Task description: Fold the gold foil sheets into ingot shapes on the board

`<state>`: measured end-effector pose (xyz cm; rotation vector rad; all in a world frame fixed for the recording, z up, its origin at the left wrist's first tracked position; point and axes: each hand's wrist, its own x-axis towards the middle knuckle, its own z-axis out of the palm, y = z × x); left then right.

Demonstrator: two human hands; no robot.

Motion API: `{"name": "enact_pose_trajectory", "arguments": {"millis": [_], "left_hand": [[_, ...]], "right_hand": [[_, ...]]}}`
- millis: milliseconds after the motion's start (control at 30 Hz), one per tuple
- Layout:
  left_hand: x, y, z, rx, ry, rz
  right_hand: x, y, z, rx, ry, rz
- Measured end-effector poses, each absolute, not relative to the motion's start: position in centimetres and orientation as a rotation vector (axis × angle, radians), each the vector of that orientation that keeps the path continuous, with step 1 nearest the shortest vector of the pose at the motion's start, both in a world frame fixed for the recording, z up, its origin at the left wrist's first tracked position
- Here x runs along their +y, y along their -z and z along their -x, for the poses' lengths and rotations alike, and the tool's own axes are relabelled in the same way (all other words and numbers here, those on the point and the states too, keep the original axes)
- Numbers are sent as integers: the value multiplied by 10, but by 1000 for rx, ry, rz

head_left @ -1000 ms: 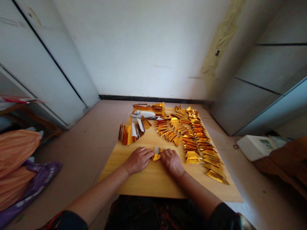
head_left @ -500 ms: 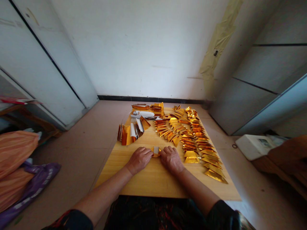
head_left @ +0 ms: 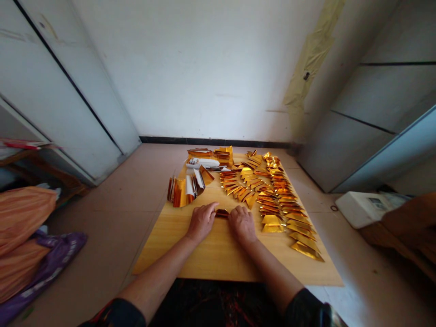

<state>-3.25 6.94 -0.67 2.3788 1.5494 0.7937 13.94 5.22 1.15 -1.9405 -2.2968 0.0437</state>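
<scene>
Between my two hands, on the wooden table (head_left: 211, 254), is a small piece of folded gold foil paper (head_left: 222, 213), its dark gold side facing me. My left hand (head_left: 203, 221) grips the left end of it, thumb raised near the upper edge. At the other end my right hand (head_left: 242, 223) holds it with curled fingers, knuckles up. Rows of folded gold paper ingots (head_left: 272, 222) fan out on the right of the table. To the left stand bent stacks of gold and white paper sheets (head_left: 179, 192).
More gold sheets (head_left: 224, 155) and a white bundle (head_left: 204, 162) lie at the table's far left. Orange and purple bags (head_left: 25, 222) sit on the floor at left. A white box (head_left: 357, 209) is at right. Grey cabinets (head_left: 371, 113) flank the wall.
The paper's pale inner patch no longer shows; it is now folded to a narrow dark gold strip. My left hand has turned, with its thumb lifted. The rows of ingots look the same.
</scene>
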Motion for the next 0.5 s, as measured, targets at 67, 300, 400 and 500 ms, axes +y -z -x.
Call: {"name": "enact_pose_trajectory", "arguments": {"millis": [67, 300, 400, 500], "left_hand": [[70, 6, 30, 1579, -785, -2347], [72, 9, 26, 1633, -818, -2323], [72, 11, 25, 1645, -824, -2313], [72, 11, 25, 1642, -829, -2322]], "right_hand": [[53, -9, -136, -2263, -12, 1974], [51, -7, -131, -2244, 53, 2005], [51, -10, -130, -2207, 53, 2023], [52, -13, -129, -2191, 23, 2053]]}}
